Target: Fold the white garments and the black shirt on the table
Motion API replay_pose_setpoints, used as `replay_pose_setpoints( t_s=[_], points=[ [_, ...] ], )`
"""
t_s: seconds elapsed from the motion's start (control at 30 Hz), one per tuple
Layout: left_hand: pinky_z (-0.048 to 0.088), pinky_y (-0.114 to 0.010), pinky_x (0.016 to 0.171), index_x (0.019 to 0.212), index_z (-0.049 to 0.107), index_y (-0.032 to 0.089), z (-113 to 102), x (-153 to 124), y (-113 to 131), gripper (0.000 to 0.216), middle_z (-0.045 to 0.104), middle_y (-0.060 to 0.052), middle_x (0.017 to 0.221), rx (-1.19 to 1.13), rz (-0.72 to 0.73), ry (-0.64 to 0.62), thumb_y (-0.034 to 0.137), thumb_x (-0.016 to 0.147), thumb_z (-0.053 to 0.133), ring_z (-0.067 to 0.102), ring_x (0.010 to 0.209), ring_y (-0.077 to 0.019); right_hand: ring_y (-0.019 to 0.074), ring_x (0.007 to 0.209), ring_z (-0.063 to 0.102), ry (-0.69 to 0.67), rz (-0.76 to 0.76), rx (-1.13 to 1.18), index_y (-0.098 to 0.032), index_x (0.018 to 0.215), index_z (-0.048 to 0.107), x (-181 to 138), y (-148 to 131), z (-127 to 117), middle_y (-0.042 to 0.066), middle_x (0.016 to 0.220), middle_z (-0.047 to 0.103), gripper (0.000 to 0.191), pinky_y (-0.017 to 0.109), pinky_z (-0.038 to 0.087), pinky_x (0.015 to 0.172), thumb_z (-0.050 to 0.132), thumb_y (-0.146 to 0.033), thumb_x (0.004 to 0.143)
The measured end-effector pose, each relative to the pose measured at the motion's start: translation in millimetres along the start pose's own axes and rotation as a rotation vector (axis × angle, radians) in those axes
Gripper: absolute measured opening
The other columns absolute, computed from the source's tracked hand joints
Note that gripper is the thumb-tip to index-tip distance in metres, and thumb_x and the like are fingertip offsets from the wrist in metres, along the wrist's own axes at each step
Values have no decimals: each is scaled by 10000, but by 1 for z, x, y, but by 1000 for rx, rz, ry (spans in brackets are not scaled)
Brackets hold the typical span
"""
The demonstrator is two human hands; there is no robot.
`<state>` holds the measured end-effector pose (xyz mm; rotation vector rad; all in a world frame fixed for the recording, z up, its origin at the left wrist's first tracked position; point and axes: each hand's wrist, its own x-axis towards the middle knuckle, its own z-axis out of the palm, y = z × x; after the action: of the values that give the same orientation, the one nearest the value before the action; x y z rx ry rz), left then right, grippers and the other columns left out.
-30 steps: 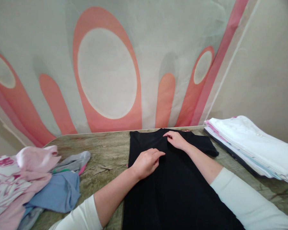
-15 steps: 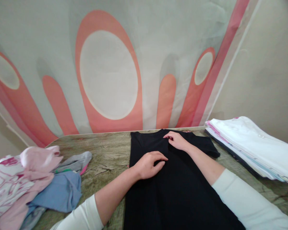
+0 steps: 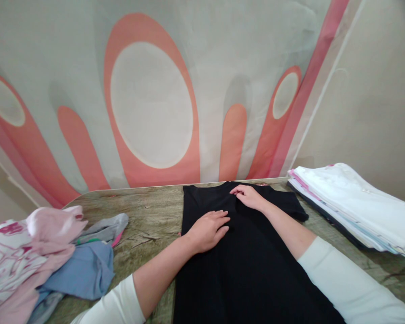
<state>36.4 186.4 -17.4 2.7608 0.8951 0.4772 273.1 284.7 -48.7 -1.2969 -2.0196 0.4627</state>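
A black T-shirt lies lengthwise on the table in front of me, its left side a straight edge and one short sleeve sticking out at the far right. My left hand rests flat on the upper part of the shirt, fingers stretched out and slightly apart. Farther off and to the right, my right hand is closed, thumb and fingertips pinching the black cloth a little below the neckline.
On the left lies a loose heap of clothes: pink-and-white printed cloth, a blue piece and a grey one. A stack of folded garments, white on top, sits at the right. The wood-patterned table meets a printed wall hanging.
My left hand has flattened and its fingers have straightened on the shirt, drawing back slightly to the left. The right hand stays in the same place on the cloth.
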Motion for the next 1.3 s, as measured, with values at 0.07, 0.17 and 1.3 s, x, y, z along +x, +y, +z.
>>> replay_pose_setpoints(
  t_s=[0.07, 0.17, 1.3],
  points=[
    [272, -395, 1060, 1275, 476, 209, -2, 0, 2, 381, 427, -73, 1370, 10, 29, -52, 327, 929, 372, 352, 1282, -193, 149, 807, 591, 22, 24, -3, -179, 876, 675, 1, -2, 0, 38, 885, 663, 284, 270, 442, 753, 419, -117, 772],
    [233, -422, 1070, 1334, 396, 212, -5, -1, 3, 436, 359, -80, 1413, 26, 56, -112, 380, 935, 345, 295, 1313, -207, 160, 784, 593, 38, 47, -17, -180, 875, 667, 1, -7, 2, 44, 862, 667, 232, 281, 439, 739, 448, -231, 818],
    [451, -293, 823, 886, 630, 162, -24, 15, -208, 204, 657, -56, 915, 3, -494, 349, 308, 839, 495, 595, 885, -184, 143, 665, 564, 74, 108, -56, -210, 940, 583, -2, -6, 21, 20, 790, 631, 205, 274, 426, 640, 543, -333, 780]
  ],
)
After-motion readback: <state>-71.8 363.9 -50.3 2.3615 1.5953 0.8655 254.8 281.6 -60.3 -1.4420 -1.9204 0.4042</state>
